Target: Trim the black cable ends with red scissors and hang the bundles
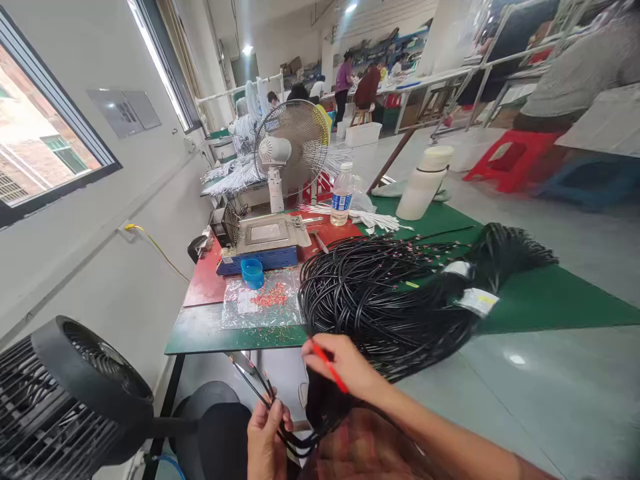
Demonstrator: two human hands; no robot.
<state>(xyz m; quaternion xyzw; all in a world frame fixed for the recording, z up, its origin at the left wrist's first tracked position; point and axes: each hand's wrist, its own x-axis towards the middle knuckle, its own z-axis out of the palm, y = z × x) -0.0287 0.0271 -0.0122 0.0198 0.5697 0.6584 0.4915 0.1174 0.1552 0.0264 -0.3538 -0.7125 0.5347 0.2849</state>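
Observation:
Several black cables point(295, 440) are gripped near their stripped ends by my left hand point(270, 427), below the table's front edge. My right hand point(345, 363) is closed around a red tool point(330, 367), to the right of those cable ends and apart from them; the tool's tip is blurred. Beyond my right hand a big bundle of black cables point(360, 287) lies on the green table, with white labels point(479, 301) on its right part. Small orange-red pieces point(271, 295) are scattered on a clear plastic bag point(235, 313) beside a blue cup point(253, 273).
A blue metal device point(265, 259) and a standing fan point(293, 147) are at the back left. A bottle point(342, 195) and a white flask point(425, 183) stand behind the cables. Another fan point(75, 400) is at lower left. Other people sit and stand farther back.

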